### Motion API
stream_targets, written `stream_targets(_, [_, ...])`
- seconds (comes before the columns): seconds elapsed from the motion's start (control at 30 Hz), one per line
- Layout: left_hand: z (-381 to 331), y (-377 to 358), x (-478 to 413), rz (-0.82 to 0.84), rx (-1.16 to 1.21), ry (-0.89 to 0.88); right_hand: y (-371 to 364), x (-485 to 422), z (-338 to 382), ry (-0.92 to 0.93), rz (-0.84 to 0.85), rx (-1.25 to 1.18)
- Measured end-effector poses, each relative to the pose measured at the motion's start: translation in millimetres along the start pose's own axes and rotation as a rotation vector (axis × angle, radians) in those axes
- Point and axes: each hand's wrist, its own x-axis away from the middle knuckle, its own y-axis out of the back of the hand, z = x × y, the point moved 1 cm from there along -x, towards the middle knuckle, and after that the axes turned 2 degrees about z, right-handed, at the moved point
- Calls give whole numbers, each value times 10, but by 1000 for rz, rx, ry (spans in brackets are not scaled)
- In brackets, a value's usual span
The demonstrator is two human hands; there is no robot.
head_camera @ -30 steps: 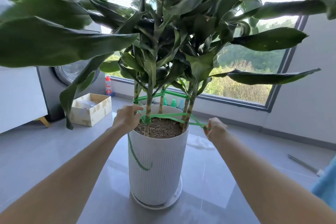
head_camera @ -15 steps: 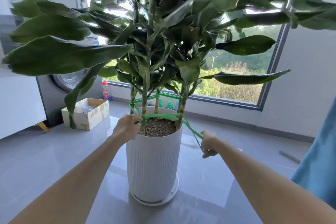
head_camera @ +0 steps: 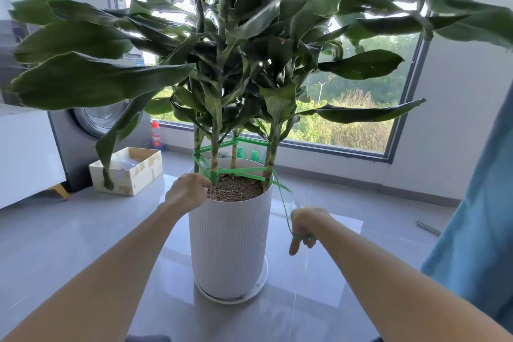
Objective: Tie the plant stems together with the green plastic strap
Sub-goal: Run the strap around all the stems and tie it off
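Observation:
A tall leafy plant with several thin stems [head_camera: 214,158] grows from a white ribbed pot [head_camera: 230,241] on the grey floor. A green plastic strap [head_camera: 244,171] runs around the stems in two loops, one near the soil and one higher. My left hand [head_camera: 187,191] sits at the pot's left rim beside the front stem, fingers curled at the strap there. My right hand [head_camera: 304,226] is lower, to the right of the pot, gripping the strap's free end, which slants down from the right stem.
A cardboard box [head_camera: 127,172] lies on the floor to the left, in front of a washing machine [head_camera: 91,130]. A red-capped bottle [head_camera: 156,136] stands by the window sill. White cabinet at far left. Blue cloth [head_camera: 477,203] hangs at the right edge.
My right hand has pulled the strap's free end down and toward me, from pot-rim height to beside the pot's wall. My left hand stayed at the front stem.

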Motion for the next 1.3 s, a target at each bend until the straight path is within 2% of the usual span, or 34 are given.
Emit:
stream_targets(0.1, [8, 22, 7, 2, -16, -1, -48, 47, 6, -83, 259, -20])
stream_targets(0.23, [11, 36, 33, 17, -33, -5, -104, -2, 3, -38, 264, -115])
stream_targets(0.33, [0, 51, 56, 15, -34, -11, -125, -101, 71, 61, 276, -318])
stream_targets(0.43, [-3, 66, 72, 25, -31, -11, -117, -133, 137, 181, 214, -380])
stream_targets(0.57, [-4, 79, 83, 34, -16, -5, -89, -206, 115, 222, 78, -416])
stream_targets(0.77, [-17, 53, 38, -9, 74, 30, 126, -528, 79, 191, -461, -763])
stream_targets(0.83, [-12, 24, -12, -17, 95, 45, 207, -618, 96, 209, -553, -922])
stream_targets(0.97, [19, -40, -128, -37, 137, 55, 336, -758, 153, 253, -628, -1115])
stream_targets(1.1, [27, -76, -241, -65, 161, 67, 442, -910, 221, 299, -667, -1094])
stream_targets(1.3, [95, -131, -387, -89, 258, 148, 565, -1045, 344, 345, -627, -1179])
